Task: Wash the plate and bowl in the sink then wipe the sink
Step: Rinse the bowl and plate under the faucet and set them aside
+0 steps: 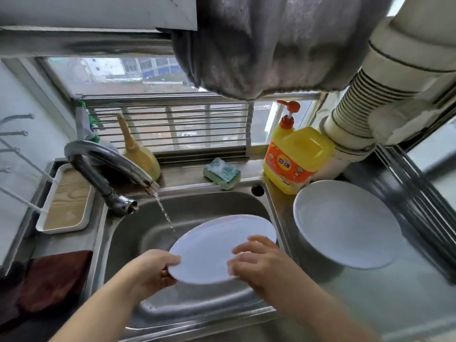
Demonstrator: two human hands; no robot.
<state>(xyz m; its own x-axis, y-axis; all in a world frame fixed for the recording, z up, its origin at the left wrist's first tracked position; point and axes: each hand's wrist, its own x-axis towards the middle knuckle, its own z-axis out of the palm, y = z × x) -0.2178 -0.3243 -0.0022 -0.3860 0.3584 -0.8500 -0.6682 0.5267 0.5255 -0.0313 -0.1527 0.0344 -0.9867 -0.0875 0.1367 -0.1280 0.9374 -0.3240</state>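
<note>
A white plate (212, 245) is held tilted over the steel sink (197, 206), under a thin stream of water from the tap (108, 159). My left hand (153, 270) grips the plate's near left rim, thumb on top. My right hand (256, 260) lies on the plate's right side with the fingers spread flat on its face. A white bowl (345, 223) stands on the steel counter to the right of the sink, apart from both hands.
A green sponge with foam (222, 172) lies on the ledge behind the sink. A yellow detergent bottle (296, 154) stands at the back right. A dark red cloth (51, 280) lies left of the sink, a small tray (66, 201) behind it. A grey cloth (259, 45) hangs overhead.
</note>
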